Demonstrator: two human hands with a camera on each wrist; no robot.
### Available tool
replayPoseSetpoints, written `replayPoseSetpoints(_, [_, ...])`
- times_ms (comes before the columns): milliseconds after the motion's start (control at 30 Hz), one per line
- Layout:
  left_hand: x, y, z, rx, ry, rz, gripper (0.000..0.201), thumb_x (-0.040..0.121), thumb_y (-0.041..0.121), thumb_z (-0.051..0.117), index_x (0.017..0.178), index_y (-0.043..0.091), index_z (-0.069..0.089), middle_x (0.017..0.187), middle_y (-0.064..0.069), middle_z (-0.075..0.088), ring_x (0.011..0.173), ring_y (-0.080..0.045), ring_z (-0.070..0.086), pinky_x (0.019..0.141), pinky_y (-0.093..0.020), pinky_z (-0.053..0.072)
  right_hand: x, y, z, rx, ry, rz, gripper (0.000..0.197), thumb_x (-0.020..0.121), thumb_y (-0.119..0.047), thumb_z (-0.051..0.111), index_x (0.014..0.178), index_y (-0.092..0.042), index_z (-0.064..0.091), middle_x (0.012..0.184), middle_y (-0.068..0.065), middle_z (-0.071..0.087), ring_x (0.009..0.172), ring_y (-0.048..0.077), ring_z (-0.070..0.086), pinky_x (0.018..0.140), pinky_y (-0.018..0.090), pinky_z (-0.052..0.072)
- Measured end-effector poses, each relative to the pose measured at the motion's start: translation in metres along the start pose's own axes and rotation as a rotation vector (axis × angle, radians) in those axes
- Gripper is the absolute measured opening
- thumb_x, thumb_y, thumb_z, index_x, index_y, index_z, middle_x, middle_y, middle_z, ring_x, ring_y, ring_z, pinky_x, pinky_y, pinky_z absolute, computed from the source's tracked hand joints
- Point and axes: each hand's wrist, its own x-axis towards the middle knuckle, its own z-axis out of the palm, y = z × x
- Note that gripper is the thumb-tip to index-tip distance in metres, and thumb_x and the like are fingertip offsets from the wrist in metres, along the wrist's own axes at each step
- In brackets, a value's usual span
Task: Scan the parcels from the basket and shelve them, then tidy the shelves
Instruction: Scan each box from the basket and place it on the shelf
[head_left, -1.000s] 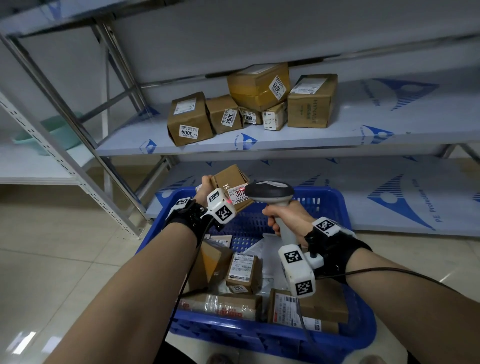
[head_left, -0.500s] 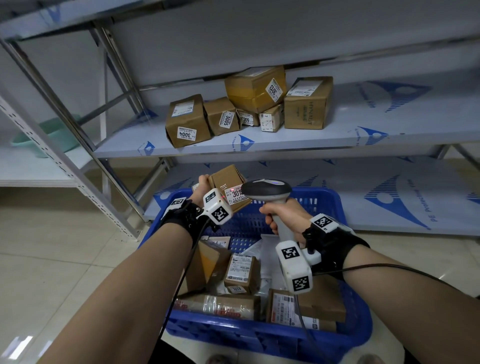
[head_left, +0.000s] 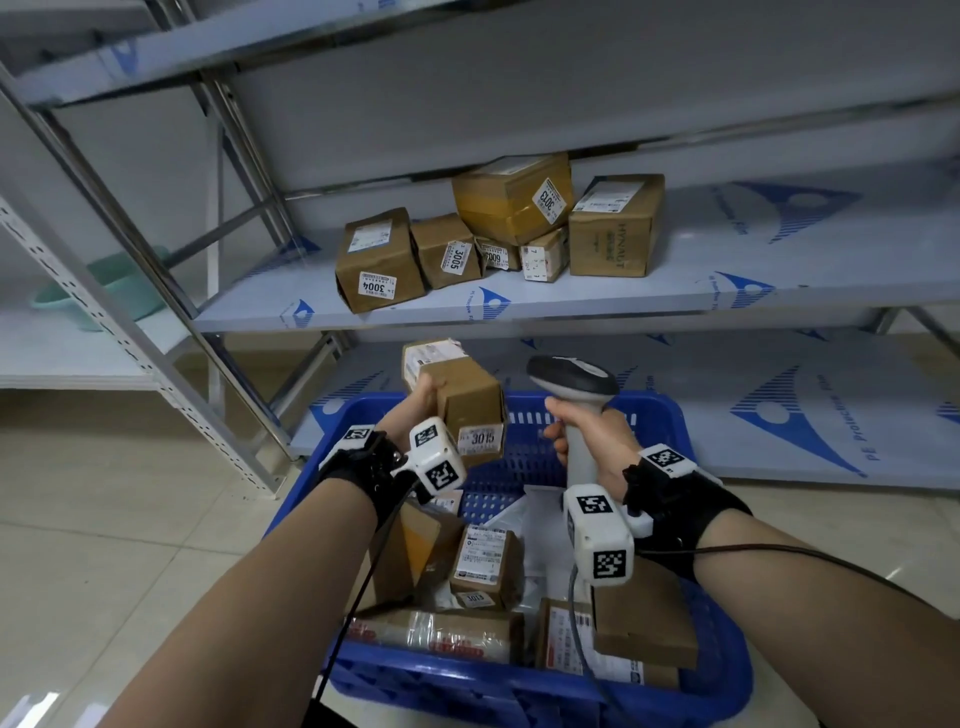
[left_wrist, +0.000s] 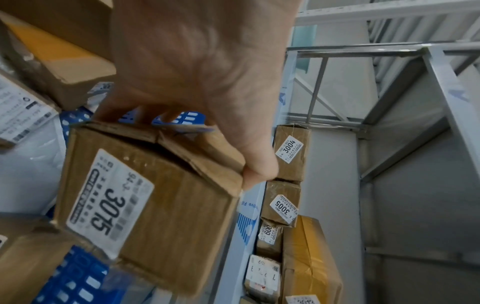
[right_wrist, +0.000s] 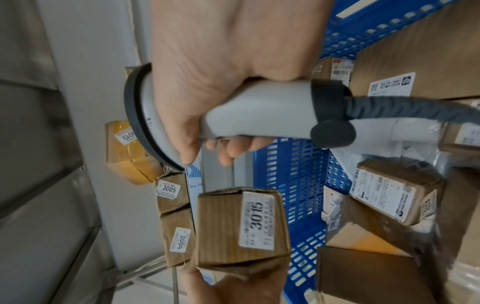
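— Parcel 3015 (head_left: 465, 397), what's different from a second ago?

— It sits higher and has been turned. Before, its numbered label faced the scanner (head_left: 574, 382) with a red spot on it; now that label faces down toward the wearer and a second white label shows on the top end. The camera has also dropped closer to the blue basket (head_left: 670, 415).

— Who holds it?

— The left hand (head_left: 415, 410) grips it at the far end, thumb on one side, fingers curled over the other, above the basket's back rim and below the middle shelf (head_left: 675, 296).

— And the other hand?

— The right hand (head_left: 592, 436) is wrapped round the scanner's grey handle, head pointing at the shelves, just beside the parcel but apart from it.

— What does the left wrist view add?

— A torn, creased flap under the thumb (left_wrist: 257, 164), and boxes 3004 (left_wrist: 289, 152) and 3005 (left_wrist: 281, 205) lined along the shelf edge.

— The right wrist view?

— The dark cable (right_wrist: 415, 110) leaving the scanner's butt, and more labelled parcels (right_wrist: 389, 191) lying loose in the basket, some on clear plastic wrap. The head view hides that cable end behind the wrist camera.
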Motion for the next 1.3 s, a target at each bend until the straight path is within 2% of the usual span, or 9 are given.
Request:
replayPoseSetpoints(167, [-0.006, 0.006, 0.008, 0.325, 0.065, 0.080, 0.044, 0.099, 0.036, 0.039, 0.132, 0.008, 0.043, 0.108, -0.003, 0.058, 0.082, -0.014, 0.056, 0.059, -0.019, 0.046, 0.003, -0.011, -0.004, 0.151, 0.028, -0.016, 0.009, 0.085, -0.013, 0.072, 0.079, -0.009, 0.066, 0.075, 0.009, 0.065, 0.056, 0.015, 0.057, 0.053, 0.026, 0.048])
replayPoseSetpoints(400, [-0.033, 0.033, 0.034, 0.203, -0.059, 0.126, 0.052, 0.092, 0.039, 0.049, 0.135, 0.009, 0.049, 0.131, -0.024, 0.056, 0.103, -0.035, 0.056, 0.080, -0.038, 0.049, -0.004, -0.042, 0.004, 0.187, 0.060, -0.081, 0.015, 0.084, -0.007, 0.072, 0.093, -0.009, 0.060, 0.083, 0.005, 0.066, 0.078, 0.022, 0.066, 0.066, 0.029, 0.052])
replayPoseSetpoints(533, [-0.054, 0.057, 0.055, 0.152, -0.138, 0.185, 0.042, 0.088, 0.031, 0.045, 0.126, 0.013, 0.052, 0.110, -0.016, 0.060, 0.088, -0.030, 0.060, 0.064, -0.030, 0.054, -0.010, -0.068, 0.003, 0.123, 0.135, -0.172, 0.015, 0.077, -0.006, 0.077, 0.088, -0.004, 0.067, 0.080, 0.010, 0.068, 0.065, 0.016, 0.064, 0.056, 0.026, 0.049])
replayPoseSetpoints(633, [-0.067, 0.074, 0.070, 0.185, -0.157, 0.197, 0.058, 0.080, 0.032, 0.065, 0.132, 0.017, 0.044, 0.120, -0.016, 0.058, 0.100, -0.030, 0.060, 0.074, -0.036, 0.054, -0.018, -0.087, 0.002, 0.113, 0.112, -0.228, 0.023, 0.078, -0.002, 0.075, 0.100, -0.002, 0.071, 0.084, 0.005, 0.069, 0.074, 0.013, 0.064, 0.065, 0.024, 0.050])
replayPoseSetpoints(800, [-0.082, 0.093, 0.103, 0.342, -0.100, 0.310, 0.039, 0.089, 0.023, 0.063, 0.122, 0.017, 0.044, 0.099, -0.005, 0.062, 0.084, -0.018, 0.063, 0.060, -0.029, 0.054, -0.032, -0.114, 0.000, 0.046, 0.081, -0.328, 0.027, 0.075, -0.005, 0.077, 0.101, -0.011, 0.072, 0.096, 0.002, 0.073, 0.096, 0.020, 0.067, 0.094, 0.037, 0.051])
replayPoseSetpoints(933, [-0.086, 0.100, 0.116, 0.292, -0.087, 0.371, 0.032, 0.084, 0.009, 0.069, 0.110, 0.016, 0.052, 0.097, -0.004, 0.064, 0.087, -0.018, 0.063, 0.071, -0.034, 0.057, -0.037, -0.131, -0.006, 0.010, 0.057, -0.370, 0.018, 0.074, -0.008, 0.077, 0.088, -0.019, 0.074, 0.102, 0.003, 0.073, 0.100, 0.022, 0.066, 0.101, 0.046, 0.047])
replayPoseSetpoints(1067, [-0.083, 0.109, 0.129, 0.307, -0.008, 0.494, 0.074, 0.066, 0.029, 0.086, 0.127, 0.011, 0.049, 0.113, -0.009, 0.065, 0.102, -0.021, 0.063, 0.089, -0.037, 0.054, -0.043, -0.146, -0.008, 0.011, 0.006, -0.388, 0.016, 0.080, -0.006, 0.071, 0.085, -0.021, 0.073, 0.109, 0.006, 0.071, 0.107, 0.021, 0.063, 0.105, 0.042, 0.044])
replayPoseSetpoints(1167, [-0.066, 0.114, 0.132, 0.293, 0.054, 0.532, 0.106, 0.041, 0.041, 0.090, 0.131, 0.005, 0.047, 0.113, -0.011, 0.067, 0.101, -0.023, 0.067, 0.082, -0.033, 0.057, -0.045, -0.155, -0.008, 0.061, -0.032, -0.347, 0.018, 0.083, -0.005, 0.068, 0.099, -0.013, 0.073, 0.114, 0.005, 0.067, 0.110, 0.020, 0.061, 0.106, 0.037, 0.043])
replayPoseSetpoints(1300, [-0.081, 0.135, 0.127, 0.293, 0.122, 0.516, 0.062, 0.075, 0.026, 0.077, 0.128, 0.006, 0.051, 0.110, -0.013, 0.066, 0.093, -0.024, 0.066, 0.069, -0.030, 0.056, -0.046, -0.164, -0.015, 0.156, 0.022, -0.375, 0.028, 0.082, -0.006, 0.072, 0.109, -0.003, 0.065, 0.112, 0.010, 0.067, 0.103, 0.022, 0.063, 0.093, 0.033, 0.048])
